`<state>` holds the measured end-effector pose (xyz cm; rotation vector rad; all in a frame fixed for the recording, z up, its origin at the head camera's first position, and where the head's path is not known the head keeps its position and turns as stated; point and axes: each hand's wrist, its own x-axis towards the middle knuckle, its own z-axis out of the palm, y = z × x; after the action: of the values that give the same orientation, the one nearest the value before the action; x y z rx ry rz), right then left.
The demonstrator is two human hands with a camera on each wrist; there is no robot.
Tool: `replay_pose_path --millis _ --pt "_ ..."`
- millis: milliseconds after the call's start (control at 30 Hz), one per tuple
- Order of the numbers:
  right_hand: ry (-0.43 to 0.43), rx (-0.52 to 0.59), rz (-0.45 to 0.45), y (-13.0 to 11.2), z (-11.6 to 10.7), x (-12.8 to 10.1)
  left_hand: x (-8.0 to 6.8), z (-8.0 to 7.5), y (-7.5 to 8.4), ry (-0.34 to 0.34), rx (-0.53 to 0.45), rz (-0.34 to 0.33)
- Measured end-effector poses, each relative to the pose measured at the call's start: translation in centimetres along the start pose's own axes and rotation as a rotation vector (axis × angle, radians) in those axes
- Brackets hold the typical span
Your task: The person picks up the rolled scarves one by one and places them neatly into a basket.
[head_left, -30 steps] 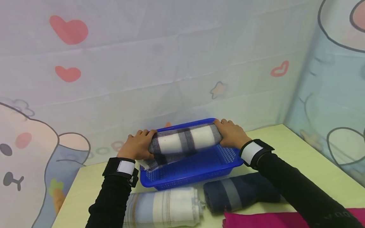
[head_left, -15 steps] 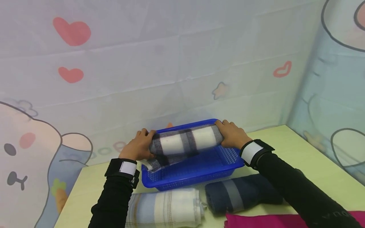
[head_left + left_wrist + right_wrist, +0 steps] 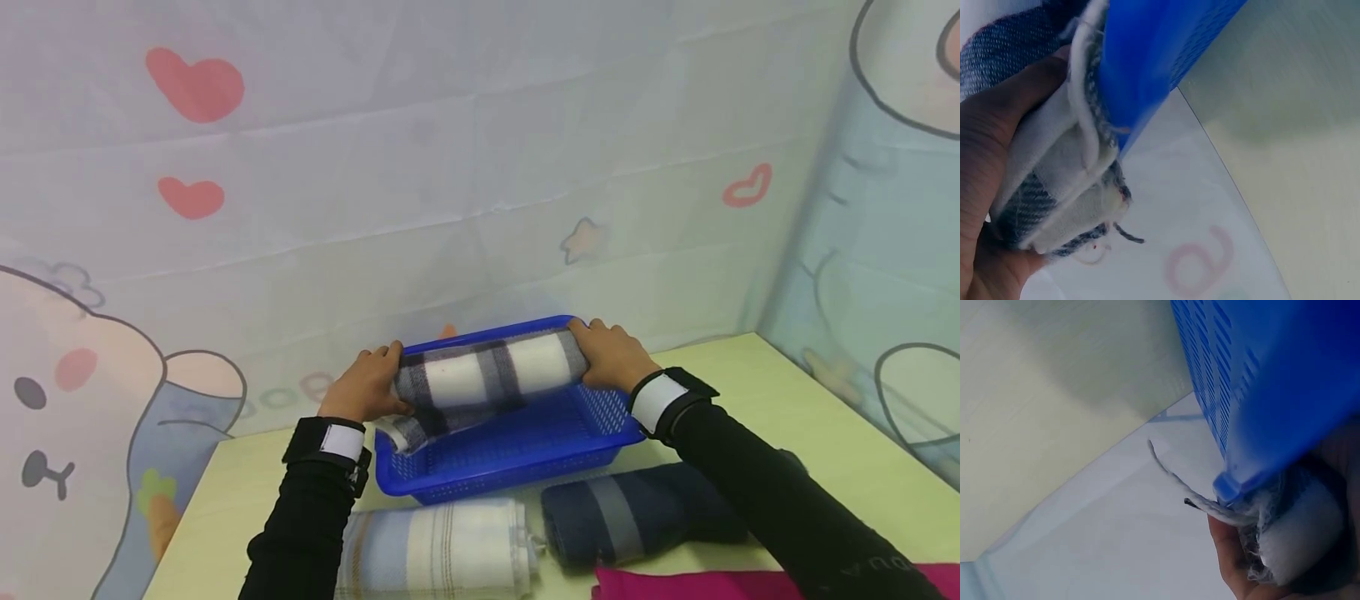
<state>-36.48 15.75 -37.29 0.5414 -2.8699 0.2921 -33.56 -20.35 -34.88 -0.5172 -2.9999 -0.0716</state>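
A rolled plaid scarf point(image 3: 487, 375) in white, grey and dark checks lies across the back part of a blue plastic basket point(image 3: 502, 480). My left hand point(image 3: 365, 385) grips its left end, with the thumb on the near side. At the other end my right hand point(image 3: 611, 354) holds the roll, close to the basket's back right corner. A loose flap of the scarf hangs below the roll at the left. In the left wrist view the layered edge of the scarf point(image 3: 1054, 169) shows between thumb and fingers. Fringe threads stick out of the scarf point(image 3: 1297, 537) in the right wrist view.
In front of the basket lie a rolled cream and light-blue striped scarf point(image 3: 442, 546) and a dark navy roll point(image 3: 615, 512) with a grey band. Magenta cloth point(image 3: 690, 583) lies at the table's front. A printed cloth backdrop point(image 3: 450, 167) stands behind the pale yellow table point(image 3: 750, 392).
Both hands keep their hold on the plaid scarf. The left hand's fingers have shifted slightly at its end. The whole head view has slid a little, moving the scene rightward.
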Motion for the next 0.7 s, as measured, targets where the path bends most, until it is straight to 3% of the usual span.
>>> replay_pose_path --millis 533,700 --pt "0.011 -0.061 -0.011 0.1 0.7 0.8 0.1 0.6 0.3 0.022 -0.003 -0.026" --pt "-0.019 -0.072 0.002 0.2 0.8 1.0 0.6 1.4 -0.1 0.097 0.016 0.031"
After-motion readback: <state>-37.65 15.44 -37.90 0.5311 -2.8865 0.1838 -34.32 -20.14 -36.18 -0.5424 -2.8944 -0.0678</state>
